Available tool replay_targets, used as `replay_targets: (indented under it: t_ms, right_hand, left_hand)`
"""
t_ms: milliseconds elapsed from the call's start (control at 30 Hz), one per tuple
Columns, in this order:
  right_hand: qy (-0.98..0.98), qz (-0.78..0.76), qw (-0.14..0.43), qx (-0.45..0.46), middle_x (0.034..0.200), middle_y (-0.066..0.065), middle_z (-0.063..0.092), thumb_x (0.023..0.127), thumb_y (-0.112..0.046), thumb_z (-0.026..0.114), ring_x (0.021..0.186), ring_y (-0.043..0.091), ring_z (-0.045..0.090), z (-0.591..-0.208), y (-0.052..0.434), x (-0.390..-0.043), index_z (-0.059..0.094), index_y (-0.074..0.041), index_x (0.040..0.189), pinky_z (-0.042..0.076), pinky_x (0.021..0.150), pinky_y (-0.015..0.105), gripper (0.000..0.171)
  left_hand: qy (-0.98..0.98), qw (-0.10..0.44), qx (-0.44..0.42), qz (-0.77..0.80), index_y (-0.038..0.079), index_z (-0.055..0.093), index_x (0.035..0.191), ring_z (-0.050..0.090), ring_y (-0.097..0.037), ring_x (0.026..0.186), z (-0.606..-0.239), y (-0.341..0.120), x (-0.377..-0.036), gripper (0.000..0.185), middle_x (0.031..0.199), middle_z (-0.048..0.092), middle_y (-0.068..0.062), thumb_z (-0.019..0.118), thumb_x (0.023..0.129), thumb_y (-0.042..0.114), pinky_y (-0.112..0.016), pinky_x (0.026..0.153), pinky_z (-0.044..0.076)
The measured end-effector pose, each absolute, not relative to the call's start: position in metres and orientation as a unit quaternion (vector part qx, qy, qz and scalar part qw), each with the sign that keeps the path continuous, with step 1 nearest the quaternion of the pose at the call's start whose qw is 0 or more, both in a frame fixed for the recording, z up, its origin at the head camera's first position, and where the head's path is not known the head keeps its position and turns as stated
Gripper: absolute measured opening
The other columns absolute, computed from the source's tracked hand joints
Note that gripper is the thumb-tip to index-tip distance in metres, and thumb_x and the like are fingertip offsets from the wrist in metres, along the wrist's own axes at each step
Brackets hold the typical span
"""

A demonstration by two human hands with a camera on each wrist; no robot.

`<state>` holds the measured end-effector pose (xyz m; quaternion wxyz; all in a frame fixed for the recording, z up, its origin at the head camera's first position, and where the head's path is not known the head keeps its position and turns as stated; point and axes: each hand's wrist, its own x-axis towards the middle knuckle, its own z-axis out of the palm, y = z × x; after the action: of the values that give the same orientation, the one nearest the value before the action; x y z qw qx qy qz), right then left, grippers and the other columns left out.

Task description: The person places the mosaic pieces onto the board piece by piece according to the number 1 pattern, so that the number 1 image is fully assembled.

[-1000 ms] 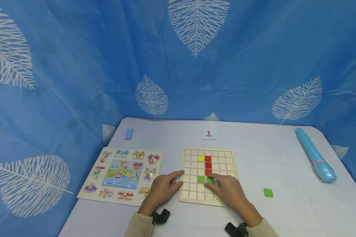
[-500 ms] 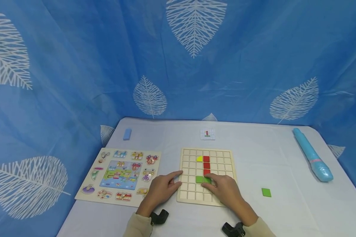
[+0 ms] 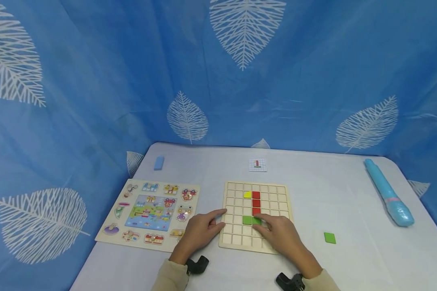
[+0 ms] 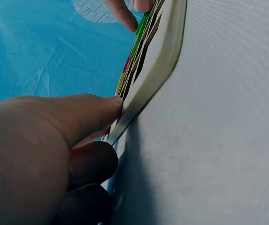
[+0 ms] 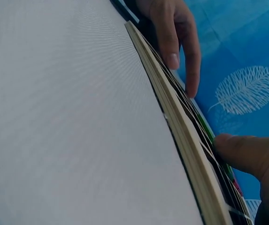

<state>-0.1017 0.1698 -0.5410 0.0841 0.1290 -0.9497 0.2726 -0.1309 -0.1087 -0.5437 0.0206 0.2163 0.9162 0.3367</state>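
Note:
A wooden grid board lies in front of me. Its cells bear a column of red tiles, a yellow piece at the column's upper left and a green tile below. My right hand has index finger and thumb at opposite sides of a second green tile, pinching it in the cell beside the first. My left hand rests its extended index finger and thumb against the board's left edge; in the left wrist view the thumb touches the board's rim.
A loose green tile lies right of the board. Behind the board is a small pattern card. A picture puzzle board sits at left, a blue block at the back left, and a light-blue wrapped long object at far right.
Under my right fingers the green tile has shifted slightly left, closer to the first green tile and in line with it. My left hand stays at the board's edge.

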Motion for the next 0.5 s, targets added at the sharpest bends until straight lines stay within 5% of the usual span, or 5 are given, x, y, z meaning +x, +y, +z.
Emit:
replay_targets:
  t_ms: [500]
  right_hand:
    - [-0.937, 0.302, 0.102, 0.145, 0.048, -0.026, 0.026, 0.088, -0.029, 0.083, 0.048, -0.006, 0.018, -0.5431, 0.1756, -0.0992, 0.08, -0.019, 0.111, 0.024, 0.047, 0.02, 0.026]
  left_hand:
    - [0.918, 0.02, 0.218, 0.332, 0.026, 0.068, 0.136, 0.035, 0.0, 0.05, -0.5423, -0.1089, -0.1311, 0.039, 0.059, 0.045, 0.018, 0.07, 0.098, 0.033, -0.022, 0.053, 0.032]
